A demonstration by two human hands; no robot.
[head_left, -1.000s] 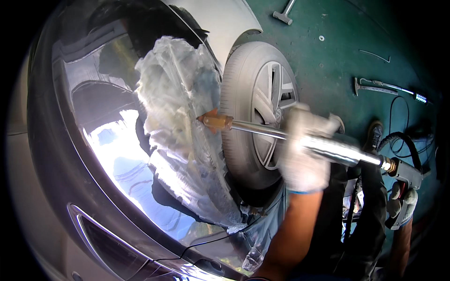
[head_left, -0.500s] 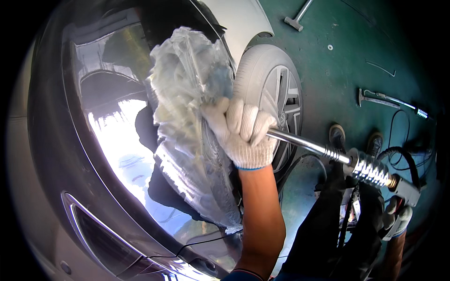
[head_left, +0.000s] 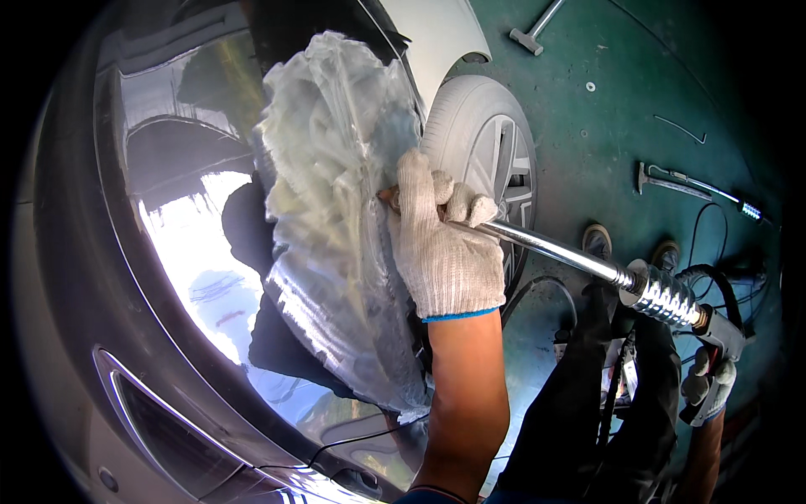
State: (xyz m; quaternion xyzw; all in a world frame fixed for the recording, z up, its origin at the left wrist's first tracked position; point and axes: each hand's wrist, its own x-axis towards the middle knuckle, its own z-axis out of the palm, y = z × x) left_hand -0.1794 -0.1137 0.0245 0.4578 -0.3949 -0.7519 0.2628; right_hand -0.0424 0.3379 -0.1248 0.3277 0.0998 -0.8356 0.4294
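Note:
A slide-hammer dent puller (head_left: 562, 250) runs from the car's side panel out to the right. Its bright shaft passes through my gloved left hand (head_left: 452, 256), which is closed round it near the tip. A small copper-coloured end (head_left: 387, 197) shows beside those fingers, at the sanded bare-metal patch (head_left: 323, 176); whether it touches the metal I cannot tell. At the far end, my gloved right hand (head_left: 709, 388) grips the puller's pistol handle (head_left: 724, 338). The ribbed sliding weight (head_left: 663, 296) sits close to that handle.
Just beyond my left hand stands the car's wheel (head_left: 495, 155). On the green floor lie a hammer (head_left: 527, 40), a bent rod (head_left: 680, 128), and another hammer beside a second puller (head_left: 676, 183). A black cable (head_left: 739, 294) loops near my right hand. My shoes (head_left: 597, 241) are below the shaft.
My left hand has shifted its grip slightly right along the shaft, its thumb now pointing up the panel. The puller's handle end and my right hand have moved slightly left. My view has shifted a little.

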